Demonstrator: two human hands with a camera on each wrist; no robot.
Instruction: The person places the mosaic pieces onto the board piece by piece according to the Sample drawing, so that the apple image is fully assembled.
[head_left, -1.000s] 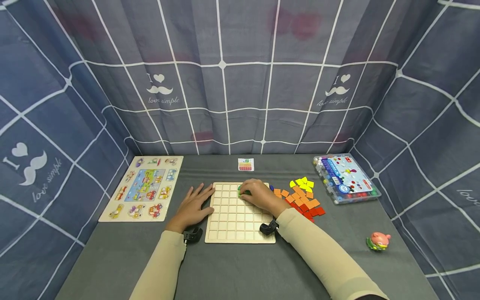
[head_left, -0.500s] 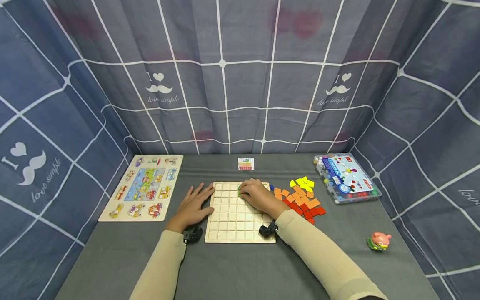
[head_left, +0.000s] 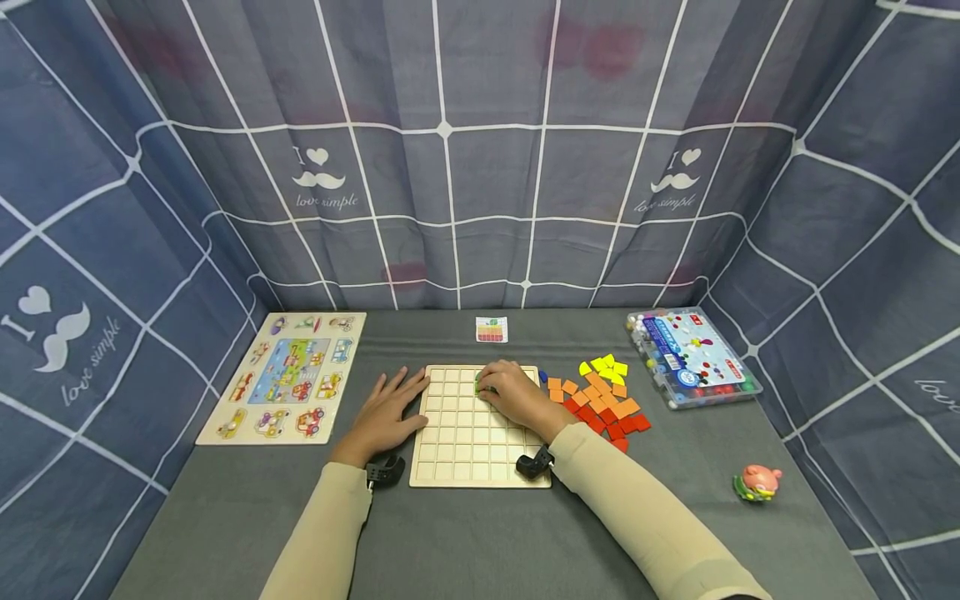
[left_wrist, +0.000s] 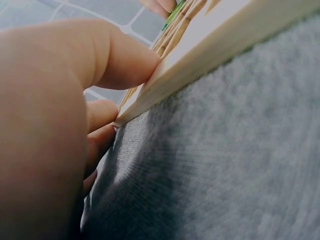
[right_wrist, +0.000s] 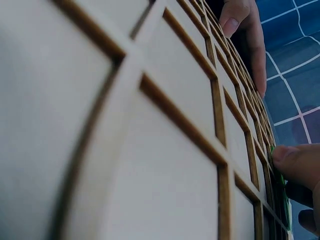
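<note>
A pale wooden board with a grid of square recesses [head_left: 465, 450] lies flat on the table. My left hand [head_left: 382, 421] rests at its left side, fingers spread and fairly straight. In the left wrist view the thumb [left_wrist: 127, 60] touches the board's edge. Over the upper part of the grid, my right hand [head_left: 513, 392] pinches a green tile [head_left: 477, 382] with bent fingers, low against the board. The right wrist view shows the thumb [right_wrist: 287, 155] on the green tile [right_wrist: 273, 156] at the grid's surface. Most of that tile is hidden by the fingers.
Orange tiles [head_left: 598, 385], red tiles [head_left: 617, 431] and yellow tiles [head_left: 604, 365] lie right of the board, near a blue piece [head_left: 543, 376]. Around them are a picture card [head_left: 492, 330], a vehicle puzzle [head_left: 292, 371], a clear case [head_left: 693, 358] and a pig toy [head_left: 757, 482].
Over the last second my right hand shifts only very slightly at the same spot on the grid, and less green shows beneath its fingers. The left hand stays in place.
</note>
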